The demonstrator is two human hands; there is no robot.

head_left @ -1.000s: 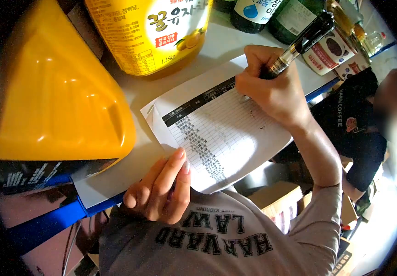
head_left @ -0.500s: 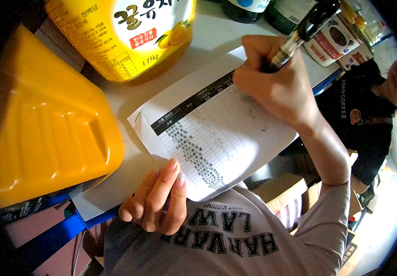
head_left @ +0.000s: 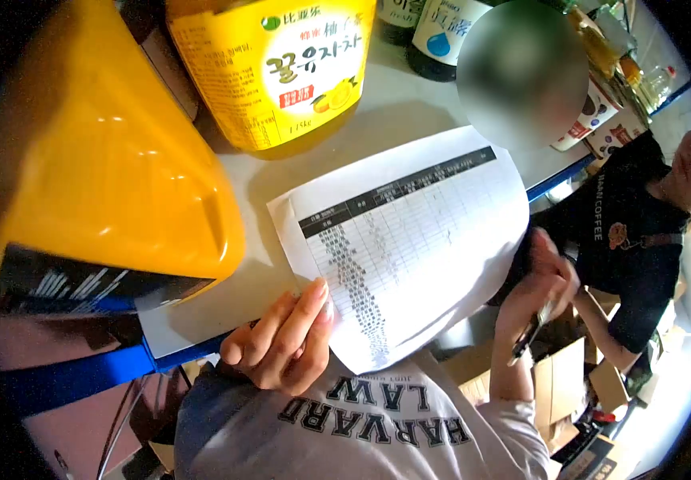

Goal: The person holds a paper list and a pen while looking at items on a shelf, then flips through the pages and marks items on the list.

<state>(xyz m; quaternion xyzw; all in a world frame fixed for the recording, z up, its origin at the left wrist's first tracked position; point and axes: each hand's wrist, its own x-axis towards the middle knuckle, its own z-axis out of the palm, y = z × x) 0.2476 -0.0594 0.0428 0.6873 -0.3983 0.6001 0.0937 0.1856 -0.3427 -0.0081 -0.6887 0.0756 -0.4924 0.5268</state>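
R hand [head_left: 549,280], closed round pen [head_left: 528,338], had swung off printed form [head_left: 433,248]; L hand [head_left: 281,348] pinched its edge, prob. best kept light.

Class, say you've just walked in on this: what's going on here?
Someone has a printed sheet with a grid on it, lying partly over the edge of a table. The left hand has its fingertips at the sheet's near edge. The right hand holds a pen off to the right, clear of the page. A yellow-labelled jar stands beyond the sheet, and another person in black is nearby.
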